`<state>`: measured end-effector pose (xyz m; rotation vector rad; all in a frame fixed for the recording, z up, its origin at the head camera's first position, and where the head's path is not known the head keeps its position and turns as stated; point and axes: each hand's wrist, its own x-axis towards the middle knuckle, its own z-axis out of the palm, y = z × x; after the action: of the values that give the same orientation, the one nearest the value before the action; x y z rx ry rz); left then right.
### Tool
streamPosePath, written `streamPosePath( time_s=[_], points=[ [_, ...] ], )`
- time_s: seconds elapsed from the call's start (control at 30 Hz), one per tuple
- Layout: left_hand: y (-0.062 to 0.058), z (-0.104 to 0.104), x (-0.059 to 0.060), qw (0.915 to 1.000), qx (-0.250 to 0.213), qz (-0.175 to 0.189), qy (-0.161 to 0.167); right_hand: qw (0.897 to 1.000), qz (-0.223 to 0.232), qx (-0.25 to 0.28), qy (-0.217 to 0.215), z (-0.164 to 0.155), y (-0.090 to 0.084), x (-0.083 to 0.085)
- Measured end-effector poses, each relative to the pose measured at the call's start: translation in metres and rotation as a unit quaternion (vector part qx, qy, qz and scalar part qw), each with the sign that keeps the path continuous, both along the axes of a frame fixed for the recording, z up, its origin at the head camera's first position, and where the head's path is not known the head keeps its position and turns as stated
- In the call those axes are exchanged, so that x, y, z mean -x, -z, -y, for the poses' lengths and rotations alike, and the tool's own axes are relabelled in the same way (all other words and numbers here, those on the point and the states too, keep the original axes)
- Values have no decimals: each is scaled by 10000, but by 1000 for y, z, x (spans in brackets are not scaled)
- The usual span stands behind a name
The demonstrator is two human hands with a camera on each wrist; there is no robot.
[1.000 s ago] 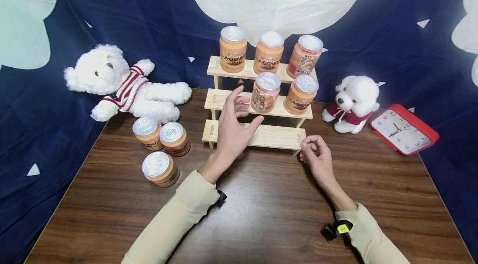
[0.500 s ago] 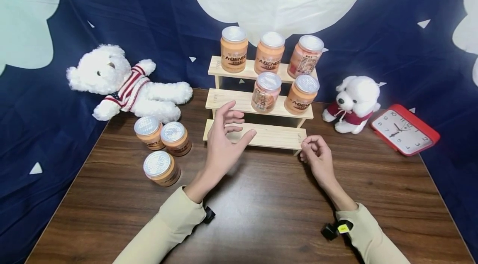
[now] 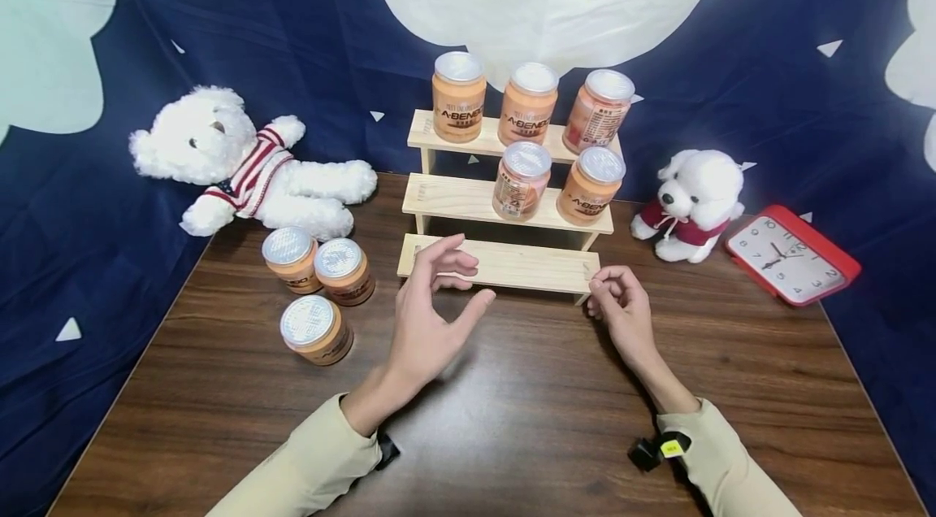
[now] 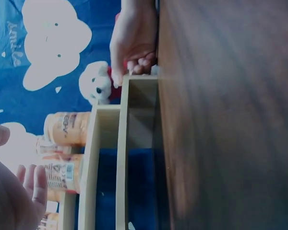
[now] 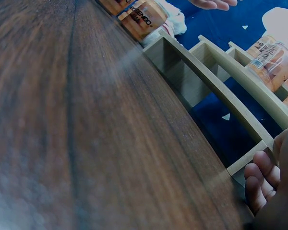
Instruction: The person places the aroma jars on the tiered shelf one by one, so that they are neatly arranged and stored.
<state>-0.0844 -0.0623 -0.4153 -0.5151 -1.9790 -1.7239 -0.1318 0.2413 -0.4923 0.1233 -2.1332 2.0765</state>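
Right hand (image 3: 620, 299) hides the wooden rack's (image 3: 512, 265) corner.

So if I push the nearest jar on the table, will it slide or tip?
The nearest jar looks squat and upright with a flat silver lid, so a low push probably slides it. Its smooth wall may be slippery. Two jars stand close behind; it could bump them.

both arms wear long cream-beige sleeves (image 3: 314, 460) that end at the wrists, leaving the hands bare. a small black device is strapped under each wrist — the one on the right wrist (image 3: 654, 450) carries a small yellow label with dark print, the one on the left (image 3: 385, 449) shows only a black edge.
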Motion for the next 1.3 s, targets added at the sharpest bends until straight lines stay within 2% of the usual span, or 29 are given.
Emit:
streamPosePath(
  time_s=[0.17,0.33,0.47,0.8,0.97,1.3],
  points=[
    [6,8,-13,9990,339,-286,79,10000,14,47,-80,2,1,0],
    [8,23,-23,9964,671,-508,-136,10000,3,52,-72,3,2,1],
    [7,35,-29,9953,678,-628,-288,10000,7,54,-45,2,2,2],
    [0,53,-35,9934,406,-938,-526,10000,18,49,-36,-1,1,1],
    [1,61,-38,9929,363,-943,-635,10000,39,15,-16,-1,2,1],
    [9,93,-42,9842,763,-864,-1344,10000,16,16,1,-1,2,0]
  ],
)
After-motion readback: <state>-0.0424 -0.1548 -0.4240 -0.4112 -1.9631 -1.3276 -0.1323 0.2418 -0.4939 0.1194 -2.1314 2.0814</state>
